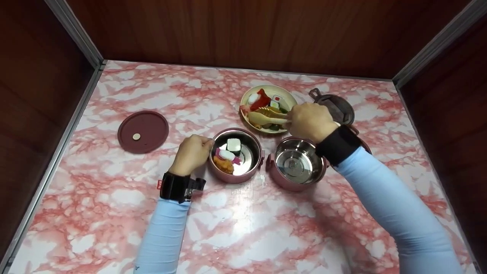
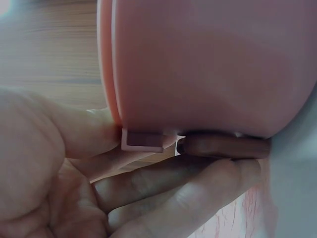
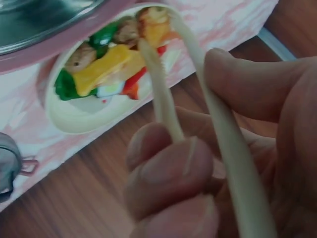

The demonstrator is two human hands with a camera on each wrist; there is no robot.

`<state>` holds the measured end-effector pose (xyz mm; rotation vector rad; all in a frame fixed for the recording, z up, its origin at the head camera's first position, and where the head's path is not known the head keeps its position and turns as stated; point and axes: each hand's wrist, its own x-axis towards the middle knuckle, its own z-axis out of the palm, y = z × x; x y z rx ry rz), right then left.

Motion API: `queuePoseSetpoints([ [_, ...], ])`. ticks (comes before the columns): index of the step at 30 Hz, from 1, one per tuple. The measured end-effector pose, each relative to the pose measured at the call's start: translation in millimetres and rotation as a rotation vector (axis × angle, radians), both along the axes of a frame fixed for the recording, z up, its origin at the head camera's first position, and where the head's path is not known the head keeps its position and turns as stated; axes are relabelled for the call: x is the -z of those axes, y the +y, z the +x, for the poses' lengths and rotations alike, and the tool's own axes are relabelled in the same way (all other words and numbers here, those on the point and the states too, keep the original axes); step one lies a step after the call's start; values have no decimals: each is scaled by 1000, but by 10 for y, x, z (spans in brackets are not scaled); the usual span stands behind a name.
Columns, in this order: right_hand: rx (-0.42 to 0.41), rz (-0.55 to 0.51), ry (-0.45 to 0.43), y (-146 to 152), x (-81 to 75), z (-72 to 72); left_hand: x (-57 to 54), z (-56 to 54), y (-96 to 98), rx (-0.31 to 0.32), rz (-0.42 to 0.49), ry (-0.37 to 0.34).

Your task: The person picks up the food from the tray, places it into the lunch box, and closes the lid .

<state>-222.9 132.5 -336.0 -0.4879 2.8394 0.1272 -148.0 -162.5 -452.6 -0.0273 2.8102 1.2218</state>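
My left hand [image 1: 190,155] grips the side of a pink steel-lined food container [image 1: 236,179]. In the left wrist view its thumb touches the rim and fingers lie along the brown side latch [image 2: 223,147]. Inside sit a white-topped sushi piece [image 1: 234,145], a white and magenta piece and an orange-brown toy food [image 1: 223,165]. My right hand [image 1: 310,121] holds cream food tongs [image 1: 266,118], one arm spoon-shaped, the other toothed. Their tips are over a cream plate [image 1: 292,100] of toy food; whether they pinch a piece, I cannot tell.
A second pink container [image 1: 291,185] stands right of the first, below my right wrist. A dark small pan [image 1: 338,106] lies at the back right. Partly hidden by my right arm is a brown rim. A maroon round lid [image 1: 143,129] lies at the left.
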Motion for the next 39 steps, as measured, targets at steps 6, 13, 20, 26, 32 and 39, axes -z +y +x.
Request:
queuePoseSetpoints([
  [6,7,101,-10,-218,-92,18,-11,8,7,-3,4,1],
  [13,21,140,-35,-336,-138,-57,-14,11,14,-9,-2,-4],
  [20,75,75,-29,-232,-125,-82,-6,-4,4,-3,-1,-11],
  [26,60,66,-3,-146,-193,-108,-7,-2,8,-9,3,-26],
  [32,57,137,44,-88,-295,-143,4,3,11,5,-3,16],
  [39,-28,197,66,-51,-298,-163,0,2,4,3,-4,17],
])
